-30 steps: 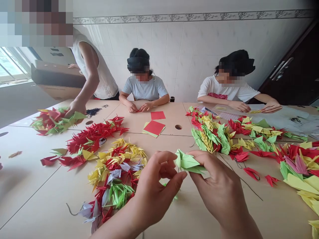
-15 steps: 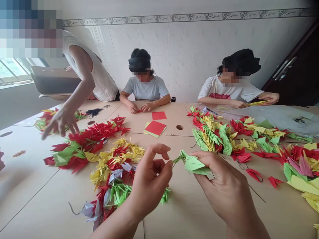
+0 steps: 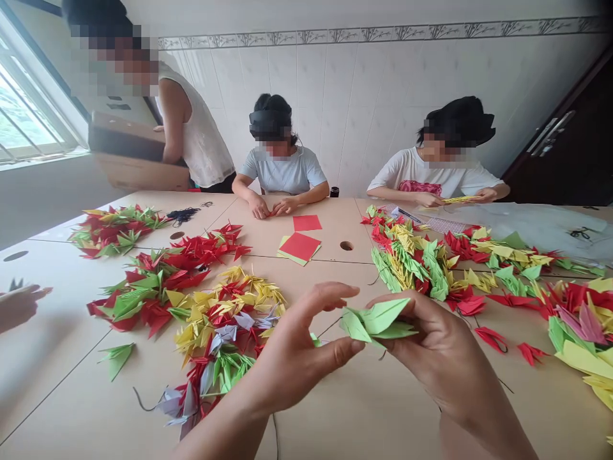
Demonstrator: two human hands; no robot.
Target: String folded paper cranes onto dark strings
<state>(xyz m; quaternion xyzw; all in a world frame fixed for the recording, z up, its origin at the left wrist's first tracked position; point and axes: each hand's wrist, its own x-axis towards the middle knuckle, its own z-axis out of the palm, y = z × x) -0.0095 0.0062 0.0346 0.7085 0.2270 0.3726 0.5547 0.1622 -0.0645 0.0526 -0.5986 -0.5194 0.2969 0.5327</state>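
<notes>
One green origami crane (image 3: 378, 321) sat pinched in the curled right hand (image 3: 443, 348), held up clear of the table (image 3: 335, 415), while the left hand (image 3: 299, 348), half open just beside it, gripped nothing.

Paper crane (image 3: 378, 322): plain light green
Nearest crane pile (image 3: 225, 319): yellow, red and green, some pale lilac-grey
Left crane pile (image 3: 153, 294): mostly red and green, some yellow
Paper squares (image 3: 300, 246): red, with yellow-green beneath
Worktop (image 3: 330, 237): pale tan
Wall tiles (image 3: 383, 96): white, under a grey-green leaf-patterned border
Far-right person's T-shirt (image 3: 412, 177): white with red print
Middle person's T-shirt (image 3: 287, 174): pale grey
</notes>
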